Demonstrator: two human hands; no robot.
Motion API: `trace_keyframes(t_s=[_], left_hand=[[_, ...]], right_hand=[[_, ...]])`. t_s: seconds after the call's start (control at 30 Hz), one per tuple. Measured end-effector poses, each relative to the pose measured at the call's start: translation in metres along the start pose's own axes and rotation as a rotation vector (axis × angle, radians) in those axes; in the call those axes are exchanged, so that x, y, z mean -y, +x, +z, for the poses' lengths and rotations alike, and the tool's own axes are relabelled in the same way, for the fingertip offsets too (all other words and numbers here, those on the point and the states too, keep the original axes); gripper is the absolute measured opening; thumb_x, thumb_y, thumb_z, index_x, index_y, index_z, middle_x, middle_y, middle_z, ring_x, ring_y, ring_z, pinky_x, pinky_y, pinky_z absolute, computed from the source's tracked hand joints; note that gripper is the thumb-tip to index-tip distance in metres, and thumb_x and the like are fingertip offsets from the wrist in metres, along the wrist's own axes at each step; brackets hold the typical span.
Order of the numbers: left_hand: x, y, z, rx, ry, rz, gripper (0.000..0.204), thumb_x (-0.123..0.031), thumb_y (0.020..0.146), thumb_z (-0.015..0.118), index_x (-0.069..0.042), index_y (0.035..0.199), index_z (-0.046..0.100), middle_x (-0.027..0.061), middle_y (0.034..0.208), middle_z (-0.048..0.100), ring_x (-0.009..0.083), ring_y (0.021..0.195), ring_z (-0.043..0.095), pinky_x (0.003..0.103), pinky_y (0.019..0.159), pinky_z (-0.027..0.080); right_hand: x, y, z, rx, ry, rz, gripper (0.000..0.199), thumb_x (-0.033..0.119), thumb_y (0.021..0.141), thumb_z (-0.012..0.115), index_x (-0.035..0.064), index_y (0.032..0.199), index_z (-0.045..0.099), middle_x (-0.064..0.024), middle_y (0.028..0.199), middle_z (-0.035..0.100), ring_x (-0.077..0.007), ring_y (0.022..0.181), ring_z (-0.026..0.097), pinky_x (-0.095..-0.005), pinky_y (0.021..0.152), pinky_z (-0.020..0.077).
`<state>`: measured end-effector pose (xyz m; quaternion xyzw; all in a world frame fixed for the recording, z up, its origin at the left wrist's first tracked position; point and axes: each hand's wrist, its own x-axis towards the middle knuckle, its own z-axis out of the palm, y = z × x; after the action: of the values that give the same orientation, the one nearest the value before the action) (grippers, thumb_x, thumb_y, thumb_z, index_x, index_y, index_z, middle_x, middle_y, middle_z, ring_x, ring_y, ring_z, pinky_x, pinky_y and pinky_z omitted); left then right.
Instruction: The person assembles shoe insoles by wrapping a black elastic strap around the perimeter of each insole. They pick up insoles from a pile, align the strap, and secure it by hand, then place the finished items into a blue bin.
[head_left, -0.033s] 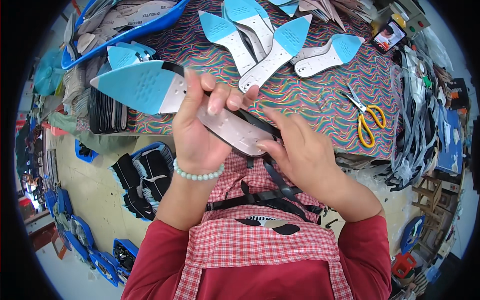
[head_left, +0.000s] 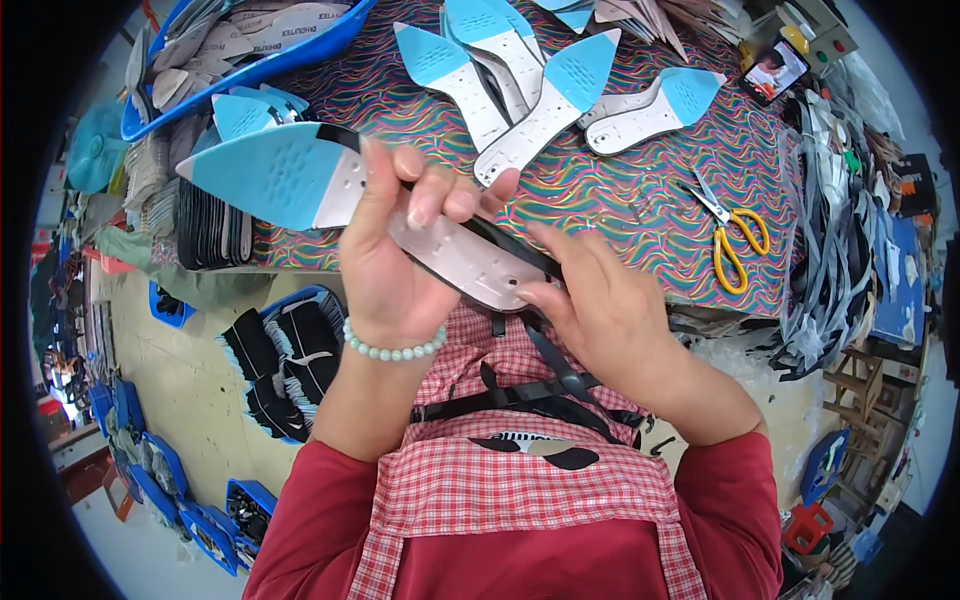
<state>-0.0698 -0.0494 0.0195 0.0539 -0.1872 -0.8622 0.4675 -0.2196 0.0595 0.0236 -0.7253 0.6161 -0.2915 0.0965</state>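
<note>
Insole [head_left: 265, 175], blue at its pointed toe and pale along the waist and heel, is held across both hands above the near edge of the table [head_left: 645, 225], toe to the left and heel toward the right and near. My left hand [head_left: 392, 265] is closed round the waist, the thumb across the pale face and the fingers curled over the far edge. My right hand [head_left: 610, 305] holds the heel end in a narrow pinch, thumb by the small hole; how hard it presses I cannot tell.

A black strip [head_left: 525, 250] runs along the far edge at the heel, its right end going into my right-hand grip. To do this well, I judge, the left should bear the weight without bending the waist, while the right works in short, even presses round the heel curve, so the strip lies flush and does not pucker.

Beyond my hands, on the table, lie other insoles [head_left: 545, 120] with blue toes; to the right, yellow-handled scissors [head_left: 722, 213] rest part open. Far left is a blue tray [head_left: 255, 82] of pale pieces, with a black-edged stack [head_left: 215, 228] nearer. On the floor to the left sits a blue crate [head_left: 318, 291] of black pieces.
</note>
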Motion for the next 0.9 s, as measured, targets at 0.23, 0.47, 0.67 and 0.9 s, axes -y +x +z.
trace_keyframes(t_s=[0.23, 0.47, 0.67, 0.9], left_hand=[[0.014, 0.013, -0.002, 0.029, -0.05, 0.02, 0.033, -0.04, 0.1, 0.039, -0.01, 0.091, 0.051, -0.0005, 0.069, 0.048, 0.0148, 0.071, 0.052, 0.041, 0.088, 0.048], [0.003, -0.029, 0.007, 0.047, 1.455, 0.08, 0.024, -0.016, 0.083, 0.068, -0.002, 0.101, 0.065, 0.0125, 0.099, 0.062, 0.0287, 0.101, 0.058, 0.039, 0.09, 0.046], [-0.024, -0.005, 0.009, 0.584, 1.826, 0.384, 0.028, -0.019, 0.069, 0.077, -0.005, 0.092, 0.068, 0.0042, 0.077, 0.062, 0.0261, 0.082, 0.056, 0.038, 0.076, 0.043], [-0.011, -0.017, 0.029, 0.444, 1.366, -0.33, 0.027, -0.018, 0.081, 0.071, -0.001, 0.1, 0.066, 0.0101, 0.083, 0.065, 0.0219, 0.076, 0.063, 0.032, 0.07, 0.047]], right_hand=[[0.022, -0.018, 0.059, -0.411, 0.746, 0.369, 0.046, 0.021, 0.089, 0.062, -0.0073, 0.121, 0.044, -0.0226, 0.092, 0.062, -0.0335, 0.079, 0.065, -0.0379, 0.07, 0.0521], [-0.038, 0.003, -0.021, -0.107, 0.283, 0.098, 0.032, 0.018, 0.092, 0.056, -0.0008, 0.116, 0.049, -0.017, 0.091, 0.062, -0.0341, 0.077, 0.064, -0.04, 0.066, 0.0507], [-0.024, -0.001, -0.051, 0.149, 0.283, -0.048, 0.031, 0.02, 0.089, 0.058, 0.0012, 0.113, 0.05, -0.0187, 0.085, 0.063, -0.0366, 0.075, 0.064, -0.044, 0.06, 0.0504], [-0.013, 0.018, -0.058, -0.124, 0.356, -0.16, 0.034, 0.022, 0.085, 0.064, 0.0053, 0.114, 0.059, -0.014, 0.086, 0.063, -0.0291, 0.075, 0.064, -0.0384, 0.061, 0.0499]])
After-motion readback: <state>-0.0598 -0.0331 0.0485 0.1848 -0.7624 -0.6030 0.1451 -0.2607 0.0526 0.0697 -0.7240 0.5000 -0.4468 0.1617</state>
